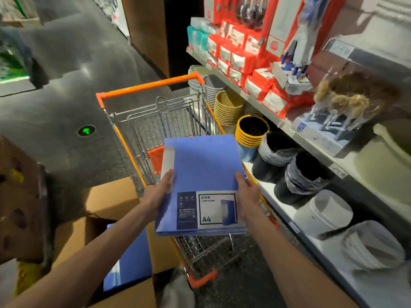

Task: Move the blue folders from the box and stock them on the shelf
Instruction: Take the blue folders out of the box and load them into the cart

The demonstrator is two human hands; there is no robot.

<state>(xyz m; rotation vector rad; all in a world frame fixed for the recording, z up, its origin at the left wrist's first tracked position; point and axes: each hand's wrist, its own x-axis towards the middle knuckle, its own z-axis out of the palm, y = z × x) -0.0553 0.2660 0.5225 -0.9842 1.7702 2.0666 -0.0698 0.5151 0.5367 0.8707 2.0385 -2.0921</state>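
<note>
Both hands grip the blue folders (202,170): the left hand (159,194) on one side edge, the right hand (248,192) on the other, thumbs on top and fingers hidden beneath. The layered lower edge suggests several folders, not one. They are held flat in the air above the cart (151,84), just beside the shelf (382,174); more blue shows down in the open box (106,196) at the lower left.

The likeliest trouble is a slide — the covers look smooth, and only edge pressure holds the pile, so tilting it toward the shelf could fan the upper ones off into the cart or onto the floor. The shelf is also crowded: a swing to the right could clip the black bins (278,156) or the red packs (255,85) and tip them
</note>
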